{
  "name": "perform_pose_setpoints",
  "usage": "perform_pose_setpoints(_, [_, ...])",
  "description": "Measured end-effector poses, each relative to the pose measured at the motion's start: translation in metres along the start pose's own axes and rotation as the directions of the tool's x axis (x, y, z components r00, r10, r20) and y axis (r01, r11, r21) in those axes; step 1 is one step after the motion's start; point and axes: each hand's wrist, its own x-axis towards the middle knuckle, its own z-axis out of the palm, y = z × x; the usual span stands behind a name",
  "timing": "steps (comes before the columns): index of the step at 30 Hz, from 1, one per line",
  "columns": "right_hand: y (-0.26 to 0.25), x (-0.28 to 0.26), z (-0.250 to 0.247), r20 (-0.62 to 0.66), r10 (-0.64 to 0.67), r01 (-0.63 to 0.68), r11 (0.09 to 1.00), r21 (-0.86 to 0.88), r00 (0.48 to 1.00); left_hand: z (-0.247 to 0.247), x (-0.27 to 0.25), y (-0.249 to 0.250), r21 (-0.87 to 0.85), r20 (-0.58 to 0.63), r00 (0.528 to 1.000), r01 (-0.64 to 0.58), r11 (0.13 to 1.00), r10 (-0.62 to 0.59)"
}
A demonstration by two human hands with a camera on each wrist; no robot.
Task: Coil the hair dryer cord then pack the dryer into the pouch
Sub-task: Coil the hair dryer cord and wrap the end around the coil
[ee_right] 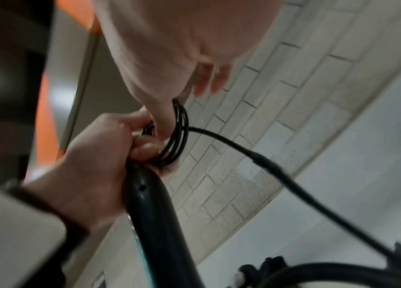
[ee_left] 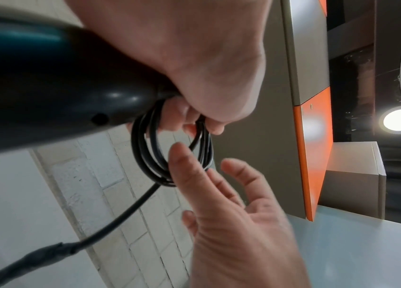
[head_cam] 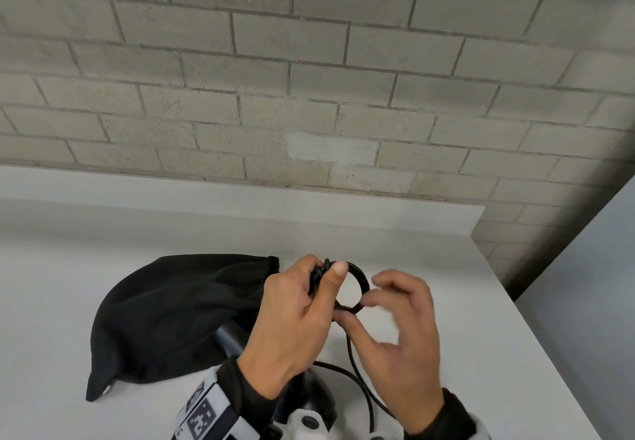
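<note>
Already cord coil [head_cam: 354,286] between left fingers [head_cam: 335,276]

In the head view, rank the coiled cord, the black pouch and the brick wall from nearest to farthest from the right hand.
1. Coiled cord: at the right hand's fingertips, pinched by the left hand.
2. Black pouch: on the table, left of both hands.
3. Brick wall: beyond the table.

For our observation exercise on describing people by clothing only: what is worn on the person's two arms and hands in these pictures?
Both hands are bare, with no gloves or rings visible. The left hand comes out of a dark sleeve, with a white band strapped at the wrist carrying black-and-white square code markers. The right hand also comes out of a dark sleeve cuff, with something white at the frame's bottom edge beside it.
</note>
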Motion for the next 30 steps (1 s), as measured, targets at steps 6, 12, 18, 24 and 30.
perform_pose_setpoints(6, [-0.009, -0.009, 0.006, 0.033, 0.056, -0.047, 0.973, -0.226, 0.998, 0.003, -0.003, 0.002, -0.012, -0.017, 0.999, 0.034, 0.999, -0.034])
perform_pose_setpoints(12, [-0.050, 0.004, -0.013, 0.247, 0.533, -0.572, 0.812, 0.120, 0.809, 0.004, -0.001, 0.001, 0.035, -0.037, 0.999, 0.037, 0.999, -0.036])
perform_pose_setpoints(18, [-0.052, 0.030, -0.042, 0.604, 0.557, -0.820, 0.347, 0.454, 0.570, 0.006, -0.001, 0.002, 0.085, -0.066, 0.997, -0.042, 0.996, 0.047])
perform_pose_setpoints(24, [-0.040, 0.020, -0.047, 0.479, 0.403, -0.584, 0.744, 0.324, 0.780, 0.005, 0.001, 0.001, 0.062, -0.032, 0.999, -0.042, 0.997, 0.044])
perform_pose_setpoints(30, [-0.031, 0.005, -0.036, 0.459, 0.270, -0.374, 0.915, 0.150, 0.846, 0.008, 0.003, -0.002, 0.060, -0.016, 1.000, -0.009, 0.998, 0.010])
